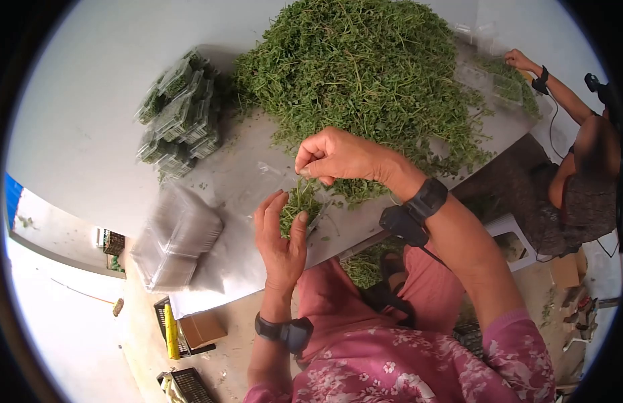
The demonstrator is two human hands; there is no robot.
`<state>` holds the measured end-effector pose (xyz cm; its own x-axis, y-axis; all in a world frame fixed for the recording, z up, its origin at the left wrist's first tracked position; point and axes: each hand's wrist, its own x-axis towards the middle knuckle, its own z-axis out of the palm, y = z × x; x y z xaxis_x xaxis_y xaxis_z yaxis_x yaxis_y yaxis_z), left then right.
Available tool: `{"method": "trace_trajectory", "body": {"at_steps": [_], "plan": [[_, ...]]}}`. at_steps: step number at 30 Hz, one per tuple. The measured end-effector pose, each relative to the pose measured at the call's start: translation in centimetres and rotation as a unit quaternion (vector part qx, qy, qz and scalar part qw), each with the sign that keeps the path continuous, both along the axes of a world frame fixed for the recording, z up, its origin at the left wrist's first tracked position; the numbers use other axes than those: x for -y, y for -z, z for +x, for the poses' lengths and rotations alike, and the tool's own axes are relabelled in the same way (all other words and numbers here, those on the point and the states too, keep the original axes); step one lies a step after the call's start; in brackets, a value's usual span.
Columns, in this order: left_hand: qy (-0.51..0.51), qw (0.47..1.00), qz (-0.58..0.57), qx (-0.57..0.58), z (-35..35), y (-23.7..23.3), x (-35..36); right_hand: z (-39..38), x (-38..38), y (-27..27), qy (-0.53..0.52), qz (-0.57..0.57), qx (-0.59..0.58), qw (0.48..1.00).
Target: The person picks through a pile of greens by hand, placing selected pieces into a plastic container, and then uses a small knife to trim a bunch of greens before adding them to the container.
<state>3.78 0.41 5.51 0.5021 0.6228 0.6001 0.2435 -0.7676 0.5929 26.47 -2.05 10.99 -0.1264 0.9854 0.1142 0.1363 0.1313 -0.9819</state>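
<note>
Cupping a soft, leafy herb bunch (299, 205), left hand (281, 235) aims it lengthwise away from the body; right hand (335, 158) pinches its tip.

The small bunch of thin green herb sprigs (299, 205) is loose and fresh, with fine stems and very small leaves of a dark green colour. It stands almost upright, a little tilted, and it is narrow at the top and wider below. The left hand (281, 236) holds it from the side, with the thumb and the long fingers against the stems. The right hand (333, 156) pinches its upper tips between closed fingertips. Just beside the bunch, touching it, lies a clear thin plastic container (254, 180). This container is blurred, so its exact shape cannot be told.
</note>
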Motion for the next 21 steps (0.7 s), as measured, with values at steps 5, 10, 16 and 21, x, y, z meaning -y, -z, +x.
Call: {"method": "trace_trajectory", "body": {"at_steps": [5, 10, 16, 21], "plan": [[0.016, 0.999, -0.026, -0.007, 0.7, -0.1, -0.1, -0.6, 0.2, -0.4, -0.014, 0.003, 0.009, 1.0], [0.036, 0.999, -0.028, -0.002, 1.1, 0.0, -0.2, -1.0, 0.1, -0.1, -0.032, 0.017, 0.004, 0.999], [0.038, 0.998, -0.039, -0.014, 0.9, 0.5, -0.4, -1.2, 0.3, -0.3, -0.037, 0.02, 0.033, 0.999], [0.053, 0.998, -0.034, -0.007, 0.7, 0.5, -0.5, -1.4, 0.3, -0.3, -0.034, 0.026, 0.027, 0.999]]}}
